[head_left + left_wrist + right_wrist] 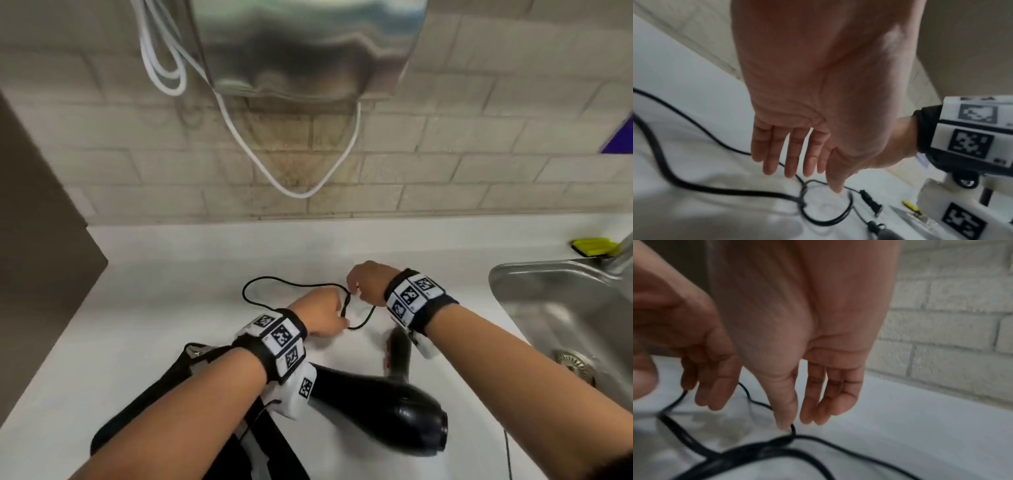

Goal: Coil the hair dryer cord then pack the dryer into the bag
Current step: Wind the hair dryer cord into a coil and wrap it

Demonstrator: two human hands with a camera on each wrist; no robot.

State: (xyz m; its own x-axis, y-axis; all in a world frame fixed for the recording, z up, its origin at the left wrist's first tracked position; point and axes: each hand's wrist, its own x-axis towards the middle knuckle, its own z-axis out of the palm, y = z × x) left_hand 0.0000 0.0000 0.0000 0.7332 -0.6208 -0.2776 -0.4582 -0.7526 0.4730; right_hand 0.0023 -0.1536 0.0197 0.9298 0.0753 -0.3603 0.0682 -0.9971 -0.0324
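At twelve o'clock from the dryer (383, 407), both hands' fingers (787, 410) hang nearly straight, touching the cord (274, 284) without gripping (loops could spring apart on the table (154, 325)).

The bag (150, 404) at 7 o'clock in the head view lies mostly under the left forearm, its lower part cut off by the bottom edge. The left hand (320, 313) there covers the cord (274, 282) passing below it. Motion blur smears the hair dryer (383, 411) handle. The sink (561, 308) at 3 o'clock runs off the right edge
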